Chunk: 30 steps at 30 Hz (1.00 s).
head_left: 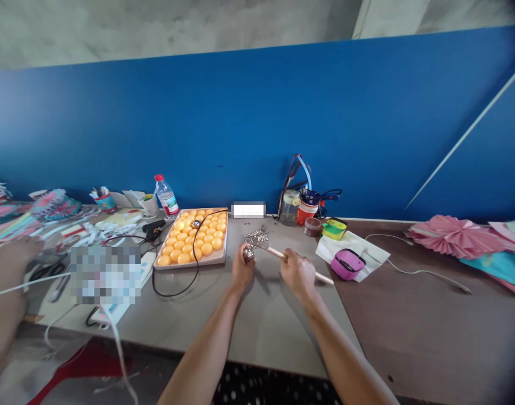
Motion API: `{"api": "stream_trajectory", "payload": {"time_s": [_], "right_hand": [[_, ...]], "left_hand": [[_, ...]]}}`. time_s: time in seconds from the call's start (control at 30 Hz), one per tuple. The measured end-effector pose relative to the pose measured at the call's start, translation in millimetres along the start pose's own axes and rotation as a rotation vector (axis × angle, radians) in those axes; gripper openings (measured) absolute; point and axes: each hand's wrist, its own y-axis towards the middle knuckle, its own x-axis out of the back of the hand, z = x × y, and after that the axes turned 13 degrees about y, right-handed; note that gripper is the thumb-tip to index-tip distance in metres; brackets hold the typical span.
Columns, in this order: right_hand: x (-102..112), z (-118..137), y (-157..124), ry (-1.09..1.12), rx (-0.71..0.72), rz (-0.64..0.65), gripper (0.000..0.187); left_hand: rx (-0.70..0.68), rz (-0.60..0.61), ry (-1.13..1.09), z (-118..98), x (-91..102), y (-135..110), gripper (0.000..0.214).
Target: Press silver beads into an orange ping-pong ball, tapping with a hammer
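Observation:
My left hand (242, 268) is closed around a small glittery silver ball (249, 253) just above the grey table (257, 320). My right hand (297, 271) grips a thin wooden stick (325, 277) whose far end reaches toward the ball. A small heap of silver glitter pieces (257, 236) lies on the table just beyond my hands. Left of them, a shallow tray (189, 263) holds several orange balls (196, 236), with one silver ball (196, 224) among them.
A black cable (173, 292) loops by the tray, near a glue gun (152, 229) and a water bottle (166, 197). Jars and cups (301, 208) stand at the blue wall. A pink pouch (346, 264) and pink paper fans (455, 236) lie right. Another person's arm (6, 292) rests at far left.

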Motion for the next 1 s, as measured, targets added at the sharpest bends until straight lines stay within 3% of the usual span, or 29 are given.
{"api": "stream_trajectory", "payload": {"time_s": [0.13, 0.3, 0.47, 0.63, 0.8, 1.0], "right_hand": [[-2.3, 5.7, -1.3, -0.061, 0.002, 0.157, 0.017], [4.2, 5.0, -1.9, -0.015, -0.021, 0.037, 0.022], [4.9, 4.4, -1.5, -0.079, -0.031, 0.204, 0.017], [6.1, 5.7, -2.7, -0.025, -0.034, 0.063, 0.021], [4.3, 5.6, -1.9, -0.066, -0.013, 0.189, 0.017], [2.8, 2.3, -2.2, -0.040, -0.037, 0.059, 0.020]], "left_hand": [[-0.043, 0.007, -0.007, 2.8, -0.5, 0.5, 0.040], [0.009, -0.006, 0.016, 4.3, -1.1, 0.8, 0.039], [-0.062, 0.001, 0.030, 3.8, 0.7, 1.3, 0.038], [-0.028, 0.008, 0.059, 3.4, -0.2, 1.5, 0.038], [-0.058, 0.002, 0.004, 6.4, -0.7, 1.5, 0.039], [-0.007, -0.021, -0.046, 1.7, -0.6, 1.8, 0.037]]}}
